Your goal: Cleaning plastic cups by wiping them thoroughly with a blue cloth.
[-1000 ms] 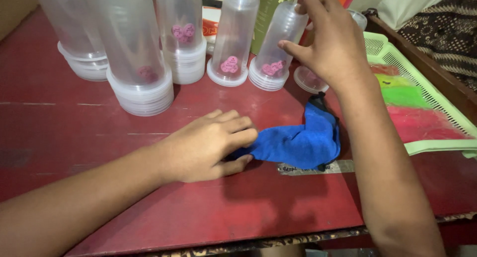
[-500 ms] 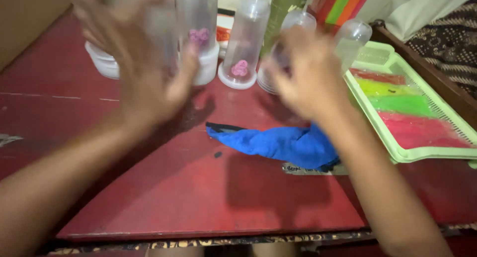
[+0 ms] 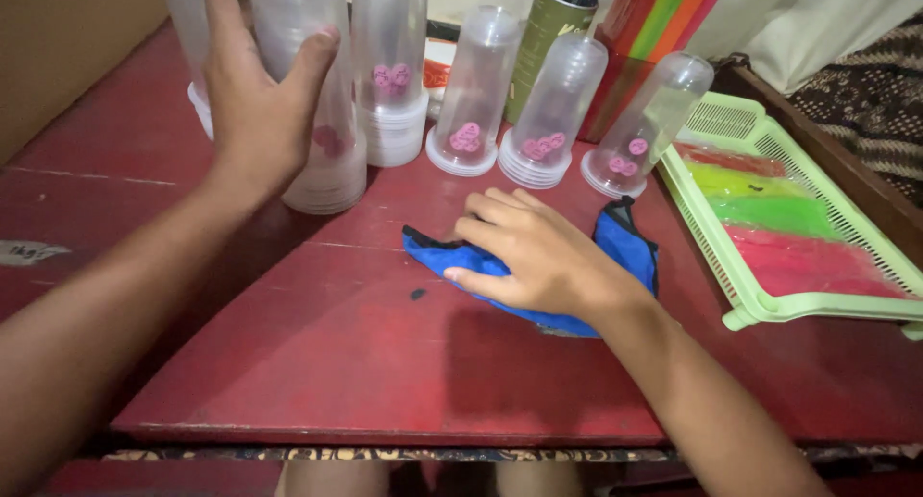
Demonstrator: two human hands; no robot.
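Left hand point(image 3: 258, 112) wrapped part-open around tall clear tube stack point(image 3: 312, 93) near table point(image 3: 317, 362) far-left corner, steadying it upright. Right hand point(image 3: 534, 257) flat, fingers spread, pinning blue cloth point(image 3: 630, 252) mid-table, beside green tray point(image 3: 760, 310).

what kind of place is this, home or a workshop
Most likely a home work table, not a factory. A worn red wooden table holds stacks of clear plastic tubes, a green plastic tray of coloured packets and a blue cloth under the right hand. Patterned fabric lies at the right.
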